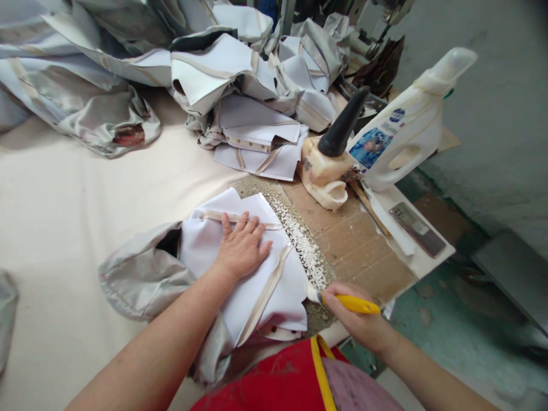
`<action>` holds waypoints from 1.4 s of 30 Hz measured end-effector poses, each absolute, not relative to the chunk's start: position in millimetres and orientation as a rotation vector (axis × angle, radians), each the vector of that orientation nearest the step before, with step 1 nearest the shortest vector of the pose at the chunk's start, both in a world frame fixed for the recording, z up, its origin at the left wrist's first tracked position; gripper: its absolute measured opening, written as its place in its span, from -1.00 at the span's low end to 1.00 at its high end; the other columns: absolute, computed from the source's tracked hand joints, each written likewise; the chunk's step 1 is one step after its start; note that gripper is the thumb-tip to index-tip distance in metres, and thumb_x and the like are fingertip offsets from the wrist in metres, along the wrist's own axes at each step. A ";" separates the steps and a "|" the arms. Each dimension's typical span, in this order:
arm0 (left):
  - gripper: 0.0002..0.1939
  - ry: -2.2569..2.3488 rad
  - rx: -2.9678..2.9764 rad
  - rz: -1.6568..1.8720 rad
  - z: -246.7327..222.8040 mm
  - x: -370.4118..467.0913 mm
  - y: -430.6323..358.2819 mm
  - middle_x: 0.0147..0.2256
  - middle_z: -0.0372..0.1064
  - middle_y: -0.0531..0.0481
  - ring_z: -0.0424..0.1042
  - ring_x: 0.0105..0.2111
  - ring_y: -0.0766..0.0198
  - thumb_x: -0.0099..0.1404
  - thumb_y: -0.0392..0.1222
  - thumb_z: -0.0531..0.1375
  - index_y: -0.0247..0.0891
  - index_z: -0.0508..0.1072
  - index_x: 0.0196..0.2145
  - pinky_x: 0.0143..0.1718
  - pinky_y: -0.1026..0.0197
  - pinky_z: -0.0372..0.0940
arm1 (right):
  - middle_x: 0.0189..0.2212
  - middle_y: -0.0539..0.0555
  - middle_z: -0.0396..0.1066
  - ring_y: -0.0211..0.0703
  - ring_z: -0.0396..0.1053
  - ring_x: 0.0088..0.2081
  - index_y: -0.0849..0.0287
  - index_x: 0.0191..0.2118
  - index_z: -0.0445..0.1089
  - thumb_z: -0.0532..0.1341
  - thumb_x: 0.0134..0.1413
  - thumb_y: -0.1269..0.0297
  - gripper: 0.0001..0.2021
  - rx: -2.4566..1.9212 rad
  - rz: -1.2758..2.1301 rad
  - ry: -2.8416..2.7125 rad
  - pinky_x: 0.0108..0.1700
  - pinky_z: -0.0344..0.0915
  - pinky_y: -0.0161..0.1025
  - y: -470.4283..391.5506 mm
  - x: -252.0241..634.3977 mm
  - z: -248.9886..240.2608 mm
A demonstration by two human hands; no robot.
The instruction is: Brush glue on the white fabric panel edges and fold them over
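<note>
My left hand lies flat with spread fingers on a white fabric piece, pressing it against the table. Beige tape strips run across this piece, and its grey, shiny cloth part spreads out to the left. In my right hand is a paintbrush with a yellow handle. Its pale bristles are at the right edge of the white piece, near the front. Along that edge, a crust of white, glue-like residue coats the cardboard.
Behind stands a cream container with a black cone-shaped nozzle, beside a large white jug. A phone lies at the right table corner. Similar white and grey pieces are heaped along the back. A wooden stick rests by the jug.
</note>
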State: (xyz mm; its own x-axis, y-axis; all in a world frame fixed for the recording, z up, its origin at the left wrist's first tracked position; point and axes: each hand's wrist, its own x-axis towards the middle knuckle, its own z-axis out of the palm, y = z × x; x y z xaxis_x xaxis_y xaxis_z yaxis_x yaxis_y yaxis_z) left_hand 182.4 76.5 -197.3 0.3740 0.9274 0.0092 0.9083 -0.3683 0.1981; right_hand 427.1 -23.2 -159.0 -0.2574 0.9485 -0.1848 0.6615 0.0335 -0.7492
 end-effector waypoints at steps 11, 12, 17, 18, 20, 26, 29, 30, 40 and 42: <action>-0.55 1.669 2.446 0.161 -193.6 181.2 77.3 0.12 0.17 -0.05 -0.09 0.21 0.02 0.29 0.08 -0.07 -0.12 0.32 0.03 0.12 -0.24 -0.72 | -0.59 -0.05 0.23 -0.22 0.22 -0.49 0.16 -0.54 0.25 0.04 0.11 0.23 -0.75 -1.653 1.143 -1.841 -0.43 0.10 -0.30 12.8 418.9 -160.8; -0.55 1.670 2.449 0.167 -193.8 180.8 77.2 0.12 0.17 -0.05 -0.09 0.21 0.03 0.30 0.08 -0.08 -0.12 0.32 0.03 0.12 -0.23 -0.72 | -0.59 -0.05 0.22 -0.22 0.21 -0.49 0.16 -0.54 0.25 0.04 0.10 0.23 -0.76 -1.647 1.127 -1.826 -0.42 0.10 -0.30 20.0 414.7 -164.5; -0.54 1.676 2.448 0.159 -194.0 179.4 77.3 0.13 0.16 -0.05 -0.09 0.21 0.03 0.29 0.10 -0.08 -0.13 0.32 0.03 0.12 -0.24 -0.71 | -0.61 -0.05 0.21 -0.22 0.20 -0.50 0.16 -0.56 0.22 0.02 0.04 0.21 -0.77 -1.598 1.092 -1.702 -0.42 0.13 -0.30 57.6 392.8 -169.3; -0.54 1.676 2.446 0.157 -193.9 179.3 77.3 0.13 0.16 -0.04 -0.08 0.21 0.04 0.29 0.10 -0.08 -0.13 0.31 0.03 0.13 -0.24 -0.70 | -0.62 -0.05 0.20 -0.22 0.20 -0.50 0.16 -0.57 0.21 0.01 0.04 0.21 -0.76 -1.600 1.068 -1.675 -0.42 0.13 -0.30 63.0 389.6 -168.2; -0.53 1.673 2.442 0.163 -193.7 179.2 77.2 0.13 0.16 -0.03 -0.08 0.21 0.06 0.30 0.10 -0.09 -0.13 0.30 0.04 0.13 -0.23 -0.70 | -0.63 -0.05 0.20 -0.22 0.21 -0.50 0.16 -0.58 0.19 0.02 0.04 0.22 -0.76 -1.580 1.023 -1.683 -0.42 0.13 -0.30 70.0 385.6 -166.6; -0.51 1.674 2.409 0.151 -192.2 177.7 77.5 0.14 0.15 -0.05 -0.10 0.22 0.03 0.29 0.13 -0.10 -0.12 0.30 0.05 0.14 -0.25 -0.67 | -0.58 -0.04 0.25 -0.22 0.22 -0.48 0.16 -0.52 0.25 0.01 0.12 0.28 -0.77 -1.439 0.947 -1.910 -0.39 0.11 -0.29 74.8 388.6 -173.0; -0.51 1.653 2.398 0.131 -187.3 177.0 78.0 0.14 0.14 -0.05 -0.10 0.22 0.01 0.29 0.13 -0.10 -0.11 0.30 0.05 0.13 -0.28 -0.66 | -0.58 -0.04 0.25 -0.22 0.23 -0.47 0.16 -0.51 0.24 0.01 0.15 0.26 -0.76 -1.410 0.936 -1.937 -0.38 0.12 -0.29 76.4 389.5 -175.3; -0.51 1.642 2.394 0.120 -184.4 176.8 78.6 0.14 0.14 -0.06 -0.09 0.21 0.00 0.29 0.13 -0.10 -0.11 0.29 0.06 0.13 -0.30 -0.64 | -0.58 -0.03 0.25 -0.21 0.23 -0.48 0.16 -0.52 0.24 0.01 0.15 0.26 -0.75 -1.395 0.936 -1.956 -0.38 0.12 -0.28 77.4 389.0 -175.7; -0.50 1.745 2.236 -0.021 -138.4 128.0 138.2 0.18 0.06 -0.13 -0.13 0.21 -0.07 0.22 0.10 0.03 -0.11 0.24 0.07 0.09 -0.41 -0.52 | -0.56 -0.01 0.30 -0.18 0.27 -0.45 0.16 -0.51 0.26 0.02 0.11 0.26 -0.78 -1.306 0.897 -1.885 -0.36 0.17 -0.28 127.0 362.9 -184.9; -0.44 1.815 1.984 -0.047 -137.4 106.5 159.0 0.17 0.05 -0.21 -0.05 0.18 -0.12 0.20 0.10 0.03 -0.18 0.20 0.10 0.10 -0.37 -0.31 | -0.59 -0.04 0.26 -0.20 0.25 -0.48 0.16 -0.54 0.24 0.02 0.06 0.26 -0.79 -1.347 0.926 -1.797 -0.39 0.16 -0.30 145.1 352.1 -188.2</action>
State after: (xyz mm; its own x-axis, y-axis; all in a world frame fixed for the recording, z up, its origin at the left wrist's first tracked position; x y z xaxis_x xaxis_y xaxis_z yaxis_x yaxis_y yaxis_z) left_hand 106.5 159.0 -137.4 0.1345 0.9381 -0.3191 0.9533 -0.0346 0.3000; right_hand 352.1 145.1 -188.2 -0.2165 0.9698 0.1121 0.4714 0.2044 -0.8579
